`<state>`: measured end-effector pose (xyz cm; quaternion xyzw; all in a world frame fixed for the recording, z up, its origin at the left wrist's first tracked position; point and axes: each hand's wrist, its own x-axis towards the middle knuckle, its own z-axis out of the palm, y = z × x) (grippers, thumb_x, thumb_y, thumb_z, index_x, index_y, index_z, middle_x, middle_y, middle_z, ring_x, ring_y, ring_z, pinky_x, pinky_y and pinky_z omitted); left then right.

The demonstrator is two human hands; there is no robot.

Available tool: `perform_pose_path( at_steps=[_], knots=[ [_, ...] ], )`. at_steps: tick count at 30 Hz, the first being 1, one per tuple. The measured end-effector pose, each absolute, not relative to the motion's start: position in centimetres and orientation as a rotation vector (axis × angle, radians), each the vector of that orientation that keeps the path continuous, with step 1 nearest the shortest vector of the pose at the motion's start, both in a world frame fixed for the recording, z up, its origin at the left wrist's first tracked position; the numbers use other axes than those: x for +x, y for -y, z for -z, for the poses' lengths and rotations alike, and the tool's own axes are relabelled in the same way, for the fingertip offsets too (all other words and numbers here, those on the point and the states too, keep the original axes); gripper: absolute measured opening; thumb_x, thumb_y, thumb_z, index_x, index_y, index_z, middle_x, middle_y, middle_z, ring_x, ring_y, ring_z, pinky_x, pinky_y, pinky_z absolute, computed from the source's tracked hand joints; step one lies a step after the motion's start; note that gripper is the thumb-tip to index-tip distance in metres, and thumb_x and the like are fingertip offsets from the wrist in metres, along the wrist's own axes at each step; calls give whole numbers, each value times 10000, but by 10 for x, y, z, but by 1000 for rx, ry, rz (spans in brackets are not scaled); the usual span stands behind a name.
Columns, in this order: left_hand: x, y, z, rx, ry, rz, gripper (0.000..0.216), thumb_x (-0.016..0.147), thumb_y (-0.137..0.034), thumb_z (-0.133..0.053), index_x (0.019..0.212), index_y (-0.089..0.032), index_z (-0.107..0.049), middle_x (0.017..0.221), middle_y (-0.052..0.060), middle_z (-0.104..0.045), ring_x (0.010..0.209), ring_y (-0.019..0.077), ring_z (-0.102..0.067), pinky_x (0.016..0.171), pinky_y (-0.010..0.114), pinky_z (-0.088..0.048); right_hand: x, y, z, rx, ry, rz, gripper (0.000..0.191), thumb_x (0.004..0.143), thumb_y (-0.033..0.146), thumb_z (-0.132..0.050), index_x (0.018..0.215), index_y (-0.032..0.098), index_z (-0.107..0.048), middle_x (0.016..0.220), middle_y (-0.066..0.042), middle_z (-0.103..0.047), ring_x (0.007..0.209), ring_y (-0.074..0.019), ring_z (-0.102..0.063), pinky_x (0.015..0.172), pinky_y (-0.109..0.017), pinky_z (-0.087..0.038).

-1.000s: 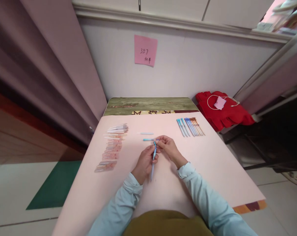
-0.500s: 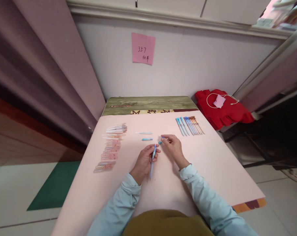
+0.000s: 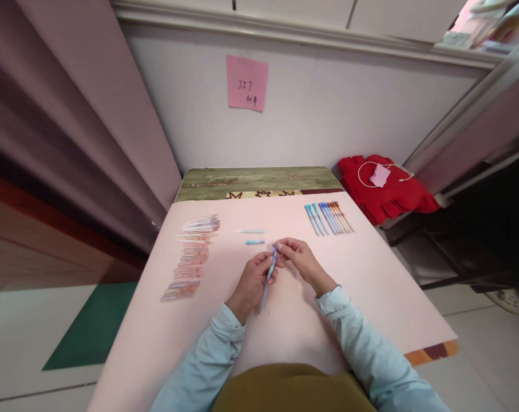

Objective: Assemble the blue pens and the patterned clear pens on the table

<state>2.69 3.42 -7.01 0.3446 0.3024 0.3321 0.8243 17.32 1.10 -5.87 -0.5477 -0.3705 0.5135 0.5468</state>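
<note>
My left hand (image 3: 253, 280) is closed round a light blue pen barrel (image 3: 266, 280) that points down towards me. At the barrel's top end, my right hand (image 3: 300, 258) pinches a small blue part (image 3: 275, 249). Both hands hover over the pink table (image 3: 371, 286) near its middle. Just beyond them lie a short blue pen piece (image 3: 256, 242) and a thin white refill (image 3: 250, 231).
A row of finished blue and orange pens (image 3: 329, 217) lies at the table's far right. Packets and loose pen parts (image 3: 191, 257) line the left side. A red cloth with a white cord (image 3: 385, 186) sits to the right. A pink note (image 3: 246, 83) hangs on the wall.
My right hand drew away to the right with the small blue part, then came back to the top of the barrel. The left hand kept hold of the barrel.
</note>
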Motion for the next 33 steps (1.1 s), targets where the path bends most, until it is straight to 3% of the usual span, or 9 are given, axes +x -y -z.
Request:
perform_pose_path(
  at_steps=[20, 26, 31, 33],
  knots=[
    [25, -32, 68, 778, -654, -683, 281, 756, -331, -709, 934, -127, -631, 769, 79, -684, 468, 60, -462, 413, 193, -254, 189, -7, 44, -1446, 1247, -1142, 277, 784, 418, -670, 821, 148, -719, 724, -20, -676, 660, -133, -565, 630, -248, -433],
    [26, -34, 68, 749, -569, -821, 284, 818, -293, -657, 1052, -142, -603, 816, 64, -677, 507, 68, -485, 452, 194, -306, 182, -2, 43, -1369, 1056, -1153, 431, 789, 465, -685, 1091, 158, -673, 797, -35, -696, 752, -160, -625, 709, -284, -491],
    [27, -35, 70, 653, -545, -1006, 235, 835, -251, -652, 1039, -148, -601, 892, 65, -674, 655, 90, -551, 621, 219, -430, 162, 24, 54, -1499, 1064, -1151, 325, 798, 489, -660, 813, 165, -653, 656, -15, -645, 537, -119, -547, 486, -224, -420],
    [28, -33, 69, 612, -549, -1033, 259, 832, -243, -658, 1069, -166, -587, 909, 55, -669, 699, 95, -564, 675, 229, -446, 150, 36, 63, -1499, 1147, -1209, 278, 754, 433, -721, 826, 172, -657, 674, -8, -656, 554, -122, -559, 507, -224, -428]
  ],
)
